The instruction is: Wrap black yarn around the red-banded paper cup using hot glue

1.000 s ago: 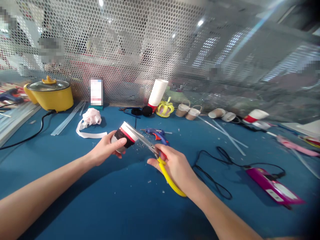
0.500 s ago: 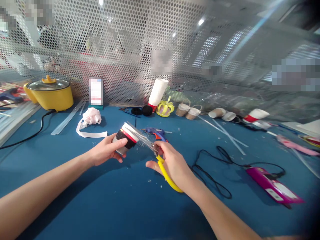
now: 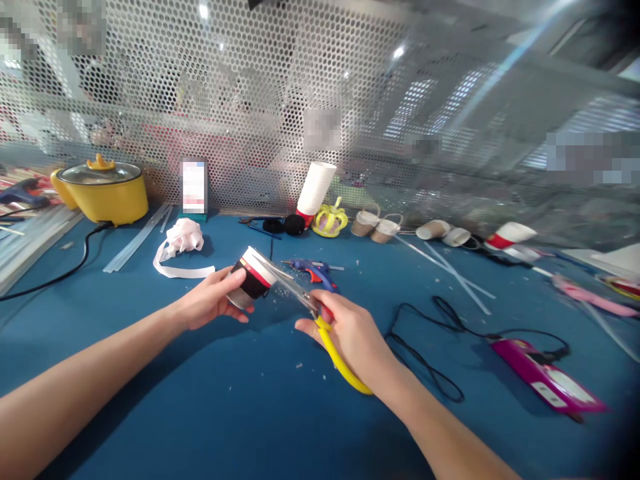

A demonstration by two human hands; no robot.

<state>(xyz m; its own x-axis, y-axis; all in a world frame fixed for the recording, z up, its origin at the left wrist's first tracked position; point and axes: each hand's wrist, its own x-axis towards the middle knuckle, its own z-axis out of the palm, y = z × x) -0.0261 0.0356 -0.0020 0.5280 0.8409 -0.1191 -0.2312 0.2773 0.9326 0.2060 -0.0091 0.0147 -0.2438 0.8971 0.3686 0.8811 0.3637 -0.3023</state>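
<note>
Paper cup (image 3: pixel 250 281) clamped sideways in left hand (image 3: pixel 210 303); right hand (image 3: pixel 353 337) closed around yellow scissors (image 3: pixel 313 317), blades at cup's rim.

Blue table (image 3: pixel 210 413) is carrying: yellow pot (image 3: pixel 103 190), white ribbon (image 3: pixel 181 241), glue sticks (image 3: pixel 137 239), blue glue gun (image 3: pixel 313 270), stacked cups (image 3: pixel 315 190), black cord (image 3: pixel 430 347), magenta device (image 3: pixel 543 377). White scraps are lying scattered.
</note>
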